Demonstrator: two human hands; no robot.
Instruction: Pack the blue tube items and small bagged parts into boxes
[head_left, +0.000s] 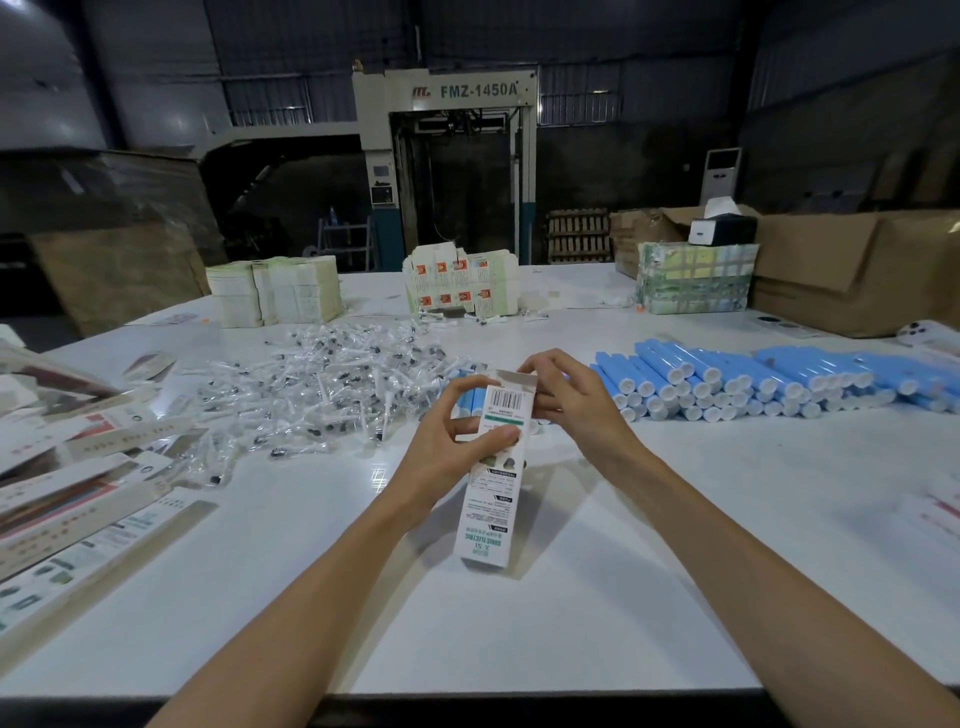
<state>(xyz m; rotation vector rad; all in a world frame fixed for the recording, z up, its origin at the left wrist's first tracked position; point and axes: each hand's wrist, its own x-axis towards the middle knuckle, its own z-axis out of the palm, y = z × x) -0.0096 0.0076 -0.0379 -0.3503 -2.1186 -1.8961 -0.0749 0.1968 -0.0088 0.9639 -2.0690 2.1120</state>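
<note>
Now, left hand (457, 441) curled round white box (491, 483), thumb across front, box held tilted over table (571, 597) middle, top flap open; right hand (571, 402) fingers curled on that flap; blue tubes (753, 384) stacked toward right edge; bagged parts (337, 374) heaped left of middle

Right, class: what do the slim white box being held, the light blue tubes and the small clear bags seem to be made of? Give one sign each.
Slim white printed box: thin card, matt; its top flap folds on a crease. Light blue tubes with white caps: probably smooth plastic, softly shiny. Small clear bags: thin glossy plastic film; glints, dark parts show through.
</note>
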